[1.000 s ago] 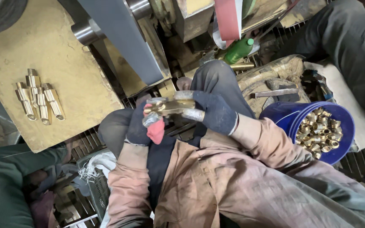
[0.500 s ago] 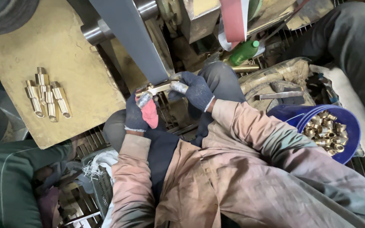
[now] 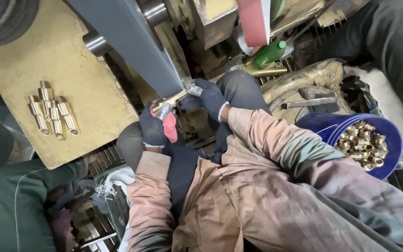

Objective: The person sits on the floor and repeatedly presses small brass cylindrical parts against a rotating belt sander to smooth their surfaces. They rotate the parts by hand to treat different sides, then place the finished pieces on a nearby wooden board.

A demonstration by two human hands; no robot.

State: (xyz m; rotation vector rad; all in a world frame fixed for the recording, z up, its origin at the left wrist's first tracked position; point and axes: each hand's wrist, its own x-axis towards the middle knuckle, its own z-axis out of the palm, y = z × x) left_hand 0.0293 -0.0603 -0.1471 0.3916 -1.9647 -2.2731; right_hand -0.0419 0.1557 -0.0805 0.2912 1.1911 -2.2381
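Looked down from a head-worn camera over a cramped workshop.

Far left: a short row of brass pieces [image 3: 52, 114], laid side by side on a yellow tabletop [image 3: 33, 60]. Probably finished and set aside, so only a small share done.

Centre: a broad grey belt [image 3: 131, 42], slanted down from the top edge. Just below its lower end, a long brass piece [image 3: 171, 99], pressed against the belt. Pinched at its near end by the gloved left hand [image 3: 154, 127], grip closed around it, with a red cloth [image 3: 170, 127] tucked against the palm. Pinched at its far end by the gloved right hand [image 3: 208, 95], grip likewise closed tight.

Right: a blue bucket [image 3: 392, 140] beside the knee, holding a heap of brass fittings [image 3: 362, 142]. Judged as most of the work left.

Compared with a second before: both hands raised and pushed forward, from over the lap up to the belt. Brass piece brought from clear of the belt into contact with it. Row on the tabletop and heap in the bucket unchanged.
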